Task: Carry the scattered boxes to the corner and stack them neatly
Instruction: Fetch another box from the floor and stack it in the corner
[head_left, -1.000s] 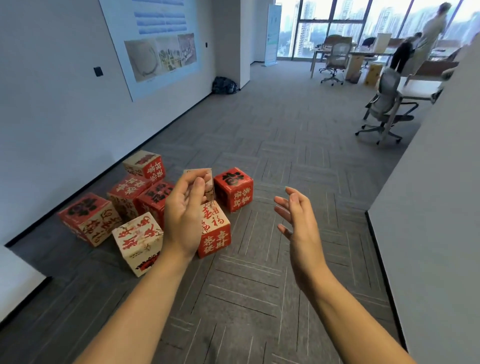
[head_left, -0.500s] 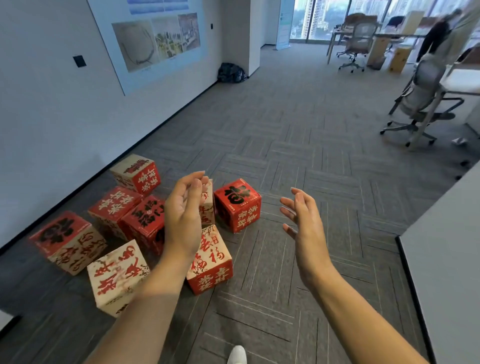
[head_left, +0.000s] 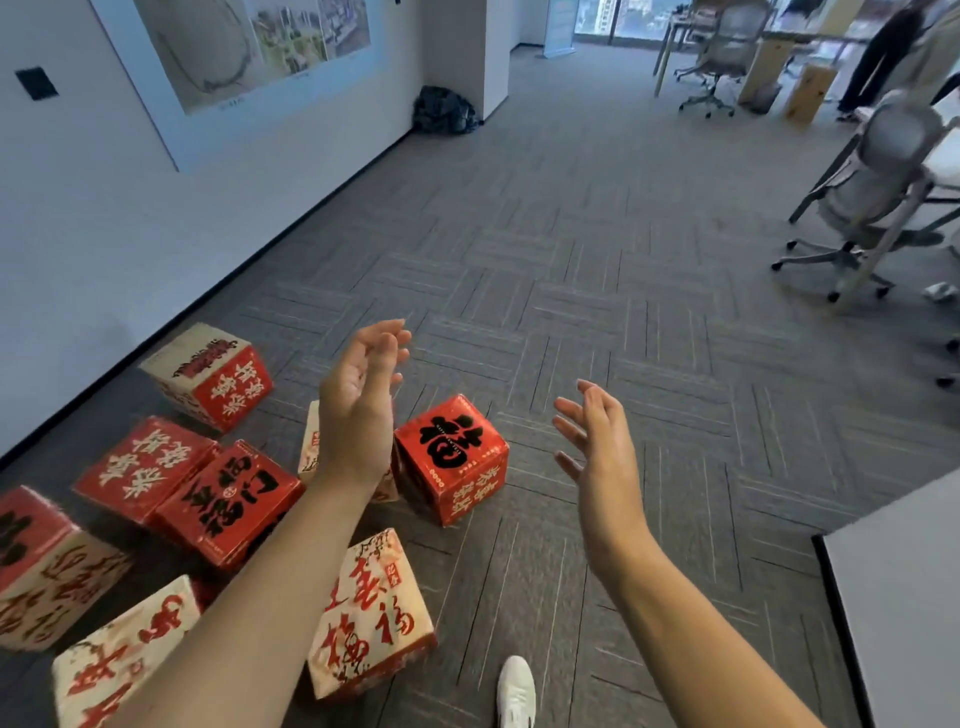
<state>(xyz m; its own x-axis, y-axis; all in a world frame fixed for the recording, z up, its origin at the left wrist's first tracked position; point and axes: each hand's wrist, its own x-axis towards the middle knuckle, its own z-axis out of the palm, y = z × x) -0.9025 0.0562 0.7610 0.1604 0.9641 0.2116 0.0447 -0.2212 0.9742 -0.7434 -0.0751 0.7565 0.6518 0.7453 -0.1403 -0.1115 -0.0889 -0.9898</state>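
Several red and cream boxes printed with characters lie scattered on the carpet at lower left. A red box with a big black character (head_left: 451, 454) stands between my two hands. A cream box with red writing (head_left: 370, 613) lies nearer, beside my left forearm. Further boxes sit along the wall: a cream-topped box (head_left: 210, 371), a red box (head_left: 143, 465) and another red box (head_left: 228, 501). My left hand (head_left: 361, 397) is raised above the pile, palm turned inward, fingers relaxed and empty. My right hand (head_left: 597, 457) is held out open, palm facing left, holding nothing.
A white wall with a poster (head_left: 249, 57) runs along the left. A dark bag (head_left: 444, 111) leans by the pillar. An office chair (head_left: 872, 202) stands at right, desks and a person behind it. A white panel edge (head_left: 898, 597) is at lower right. My white shoe (head_left: 515, 691) shows below.
The view has moved closer to the boxes and tilted down. My left hand has risen and opened wider; my right hand stays open. A white shoe has stepped into view.
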